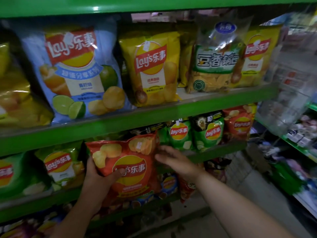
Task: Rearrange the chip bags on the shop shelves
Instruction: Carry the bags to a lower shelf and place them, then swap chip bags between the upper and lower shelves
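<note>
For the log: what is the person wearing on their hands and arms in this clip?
Nothing visible is worn. The left hand and right hand are ungloved, with no rings, watch or bands showing. Both forearms are uncovered to the frame edge; no sleeve is in view.

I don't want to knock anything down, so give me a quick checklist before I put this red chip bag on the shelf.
1. Left hand grips the red bag firmly: ok.
2. Right hand free, open beside the bag: ok.
3. Green bags standing on the middle shelf: ok.
4. Free slot behind the held bag: cannot tell, hidden.
5. Shelved red bag at the right end, for matching: ok.
</note>
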Demonstrator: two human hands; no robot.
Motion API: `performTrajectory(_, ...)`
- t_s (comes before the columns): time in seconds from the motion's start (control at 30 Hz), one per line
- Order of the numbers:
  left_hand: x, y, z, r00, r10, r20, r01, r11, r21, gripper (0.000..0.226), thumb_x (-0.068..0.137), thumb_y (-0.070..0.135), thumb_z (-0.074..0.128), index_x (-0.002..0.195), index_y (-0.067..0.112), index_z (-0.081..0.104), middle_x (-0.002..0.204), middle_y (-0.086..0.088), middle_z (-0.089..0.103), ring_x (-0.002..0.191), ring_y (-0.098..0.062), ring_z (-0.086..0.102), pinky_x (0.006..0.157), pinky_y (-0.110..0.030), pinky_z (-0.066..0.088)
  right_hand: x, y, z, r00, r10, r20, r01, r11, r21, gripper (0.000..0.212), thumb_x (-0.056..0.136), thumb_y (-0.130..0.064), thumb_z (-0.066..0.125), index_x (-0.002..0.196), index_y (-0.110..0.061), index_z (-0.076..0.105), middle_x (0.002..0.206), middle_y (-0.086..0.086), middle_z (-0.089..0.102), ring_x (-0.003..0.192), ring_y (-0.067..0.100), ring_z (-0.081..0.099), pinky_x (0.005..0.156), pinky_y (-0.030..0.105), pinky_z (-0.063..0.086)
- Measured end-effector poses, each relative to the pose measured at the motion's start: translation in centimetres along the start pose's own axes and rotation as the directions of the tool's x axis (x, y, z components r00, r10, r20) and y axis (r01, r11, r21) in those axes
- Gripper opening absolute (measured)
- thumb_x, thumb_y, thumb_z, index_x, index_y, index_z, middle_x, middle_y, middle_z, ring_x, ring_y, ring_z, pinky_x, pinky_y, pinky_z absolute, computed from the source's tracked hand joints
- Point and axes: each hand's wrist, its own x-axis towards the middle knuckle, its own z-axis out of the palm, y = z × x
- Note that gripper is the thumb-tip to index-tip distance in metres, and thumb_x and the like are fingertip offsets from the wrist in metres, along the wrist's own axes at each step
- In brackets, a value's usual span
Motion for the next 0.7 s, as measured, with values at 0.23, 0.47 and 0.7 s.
performTrajectory(0.23,-4.2,1.5,-5.9,0.987,-0.012,-0.161,0.001,0.998,-0.067,0.069,0.056,0.046,0.086,0.116,0.057,0.055,0.113,0.008,0.073,0.097,-0.019,0.073,0.067,-0.04,0.061,1.4,-0.9,11.0,0.97,-0.103,0.22,0.105,0.994,0.0,0.072,0.071,-0.004,0.083,0.128,-0.03,0.047,0.114,-0.009,0.069,0.102,0.002,0.068,0.076,0.019,0.055)
performTrajectory(0.47,-9.3,5.2,-18.8,0.893,-0.042,-0.448,-0.045,0.982,-0.182,0.079,0.059,0.09,0.057,0.128,0.05,0.055,0.123,-0.007,0.064,0.091,-0.027,0.067,0.07,-0.051,0.059,2.6,-3.9,23.1,0.932,-0.174,0.317,0.189,0.982,-0.017,0.073,0.056,-0.013,0.094,0.118,-0.022,0.058,0.104,-0.009,0.076,0.094,0.012,0.073,0.07,0.021,0.057)
performTrajectory(0.7,-12.0,9.8,-34.8,0.746,0.004,-0.666,-0.272,0.914,-0.3,0.061,0.081,0.072,0.046,0.12,0.03,0.068,0.121,-0.012,0.071,0.107,-0.033,0.069,0.087,-0.052,0.055,2.8,-11.4,39.9,0.869,-0.279,0.41,0.328,0.943,-0.054,0.086,0.035,-0.037,0.095,0.113,-0.028,0.059,0.098,-0.023,0.074,0.085,-0.001,0.072,0.064,0.012,0.054)
